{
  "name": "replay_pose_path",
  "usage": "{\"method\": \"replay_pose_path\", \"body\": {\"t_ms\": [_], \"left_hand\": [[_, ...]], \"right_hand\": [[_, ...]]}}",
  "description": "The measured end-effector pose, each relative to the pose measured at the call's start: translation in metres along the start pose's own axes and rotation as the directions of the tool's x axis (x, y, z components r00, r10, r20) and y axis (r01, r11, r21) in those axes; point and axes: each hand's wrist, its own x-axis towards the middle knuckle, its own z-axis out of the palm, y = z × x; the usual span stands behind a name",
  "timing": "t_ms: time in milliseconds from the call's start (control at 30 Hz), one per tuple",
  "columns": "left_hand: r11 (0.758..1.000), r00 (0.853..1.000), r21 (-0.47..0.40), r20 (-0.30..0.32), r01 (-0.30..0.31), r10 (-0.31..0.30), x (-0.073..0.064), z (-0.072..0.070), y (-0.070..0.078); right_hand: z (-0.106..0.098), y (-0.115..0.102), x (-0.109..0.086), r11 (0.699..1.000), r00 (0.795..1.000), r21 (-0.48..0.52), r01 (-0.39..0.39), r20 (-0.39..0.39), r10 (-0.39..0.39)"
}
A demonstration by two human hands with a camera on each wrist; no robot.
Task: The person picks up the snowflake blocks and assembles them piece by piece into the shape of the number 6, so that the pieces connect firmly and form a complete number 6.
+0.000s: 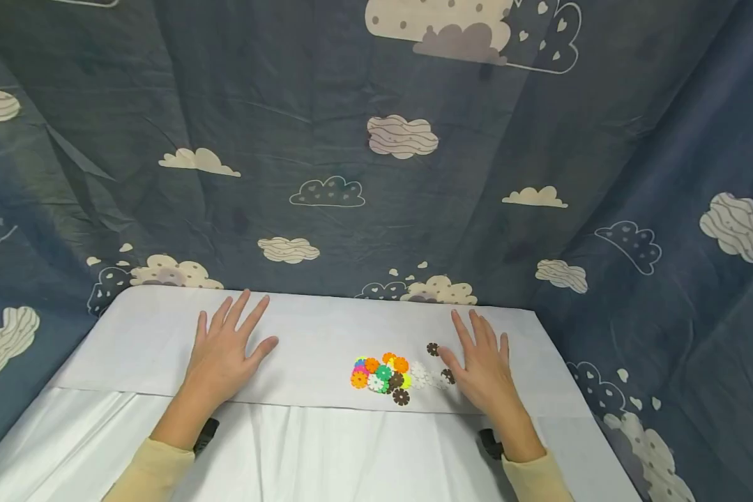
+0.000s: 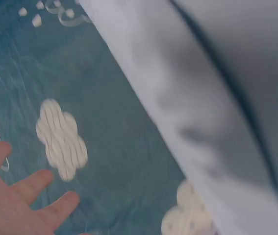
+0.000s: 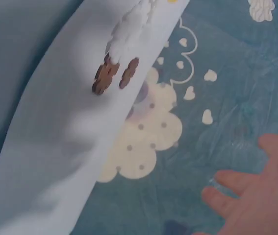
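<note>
A small heap of colourful flower-shaped discs (image 1: 383, 372) with notched edges lies on the white table, in orange, green, pink, white, yellow and dark brown. White discs (image 1: 419, 375) spread from its right side, and a dark brown disc (image 1: 433, 349) sits apart behind them. My right hand (image 1: 486, 369) hovers just right of the discs, fingers spread, holding nothing; its thumb overlaps the brown ones in the head view. Off to the left, my left hand (image 1: 224, 348) is spread over the white surface with nothing in it. The right wrist view shows brown discs (image 3: 107, 74) beside white ones.
The white table (image 1: 314, 328) has a draped white cloth (image 1: 326, 446) along its near side. Dark blue curtains (image 1: 263, 139) with cloud prints rise behind it and at both sides. A black wrist strap (image 1: 206, 435) shows on the left arm, another (image 1: 491, 443) on the right.
</note>
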Motion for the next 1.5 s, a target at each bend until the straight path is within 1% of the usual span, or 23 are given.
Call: {"method": "replay_pose_path", "body": {"t_ms": [133,200,267,367,433,500,567,600,667,733,800,867,900,967,1000,1033,1100,1133,1233,1300,1367,1400,1500], "left_hand": [[0.988,0.999,-0.151,-0.027,-0.026,0.022,0.0,0.012,0.014],[0.973,0.999,-0.229,-0.033,-0.036,0.029,0.0,0.018,0.021],[0.955,0.999,-0.295,-0.021,-0.03,0.025,0.001,0.022,0.027],[0.918,1.0,-0.395,0.028,0.008,0.004,0.003,0.027,0.037],[0.888,0.998,-0.459,0.069,0.041,-0.01,0.005,0.031,0.043],[0.853,0.993,-0.516,0.114,0.076,-0.02,0.008,0.036,0.049],[0.82,0.987,-0.561,0.162,0.111,-0.023,0.011,0.041,0.055],[0.804,0.982,-0.581,0.186,0.128,-0.022,0.013,0.044,0.058],[0.78,0.971,-0.605,0.24,0.16,-0.013,0.016,0.051,0.065],[0.759,0.957,-0.624,0.289,0.186,0.004,0.019,0.059,0.072],[0.743,0.943,-0.637,0.331,0.206,0.023,0.021,0.067,0.079],[0.73,0.93,-0.646,0.366,0.223,0.041,0.022,0.076,0.085],[0.725,0.923,-0.649,0.381,0.23,0.049,0.023,0.079,0.088],[0.725,0.915,-0.649,0.399,0.232,0.065,0.024,0.086,0.094],[0.735,0.913,-0.639,0.402,0.226,0.067,0.025,0.089,0.096],[0.752,0.914,-0.621,0.401,0.219,0.066,0.026,0.092,0.098],[0.792,0.916,-0.576,0.398,0.202,0.056,0.027,0.097,0.101],[0.816,0.918,-0.545,0.395,0.194,0.046,0.027,0.099,0.103],[0.888,0.925,-0.432,0.38,0.159,0.019,0.027,0.103,0.109],[0.925,0.927,-0.356,0.376,0.136,0.008,0.027,0.106,0.114],[0.945,0.929,-0.302,0.37,0.124,-0.003,0.027,0.107,0.118],[0.95,0.927,-0.285,0.375,0.127,-0.011,0.027,0.108,0.12],[0.948,0.924,-0.284,0.382,0.143,-0.025,0.027,0.107,0.121]], "right_hand": [[0.003,-0.008,-0.001,0.998,0.998,0.043,0.056,-0.033,-0.054],[0.005,-0.012,-0.001,0.993,0.996,0.084,0.082,-0.042,-0.078],[0.006,-0.015,-0.001,0.987,0.994,0.127,0.102,-0.049,-0.096],[0.007,-0.02,-0.001,0.975,0.994,0.191,0.11,-0.046,-0.103],[0.007,-0.024,0.0,0.965,0.995,0.239,0.103,-0.03,-0.098],[0.006,-0.027,0.002,0.944,0.997,0.322,0.078,0.004,-0.083],[0.007,-0.03,0.005,0.9,0.996,0.435,0.036,0.061,-0.069],[0.009,-0.032,0.006,0.867,0.993,0.498,0.001,0.101,-0.059],[0.014,-0.034,0.011,0.788,0.979,0.609,-0.094,0.199,-0.037],[0.022,-0.037,0.014,0.714,0.953,0.67,-0.202,0.304,-0.016],[0.032,-0.039,0.017,0.662,0.919,0.689,-0.295,0.395,-0.002],[0.041,-0.042,0.018,0.626,0.891,0.695,-0.353,0.455,-0.003],[0.045,-0.043,0.018,0.617,0.881,0.695,-0.368,0.473,-0.008],[0.053,-0.046,0.017,0.606,0.868,0.696,-0.386,0.496,-0.016],[0.055,-0.047,0.016,0.604,0.864,0.694,-0.392,0.503,-0.017],[0.056,-0.049,0.016,0.616,0.863,0.684,-0.39,0.506,-0.015],[0.06,-0.053,0.014,0.652,0.863,0.657,-0.379,0.505,-0.006],[0.062,-0.054,0.013,0.678,0.867,0.639,-0.364,0.499,-0.004],[0.067,-0.058,0.011,0.757,0.881,0.582,-0.297,0.472,-0.017],[0.07,-0.059,0.01,0.791,0.892,0.557,-0.255,0.452,-0.03],[0.071,-0.06,0.009,0.809,0.9,0.54,-0.23,0.435,-0.035],[0.071,-0.06,0.009,0.814,0.904,0.536,-0.223,0.427,-0.034],[0.07,-0.061,0.008,0.82,0.911,0.527,-0.222,0.413,-0.018]]}}
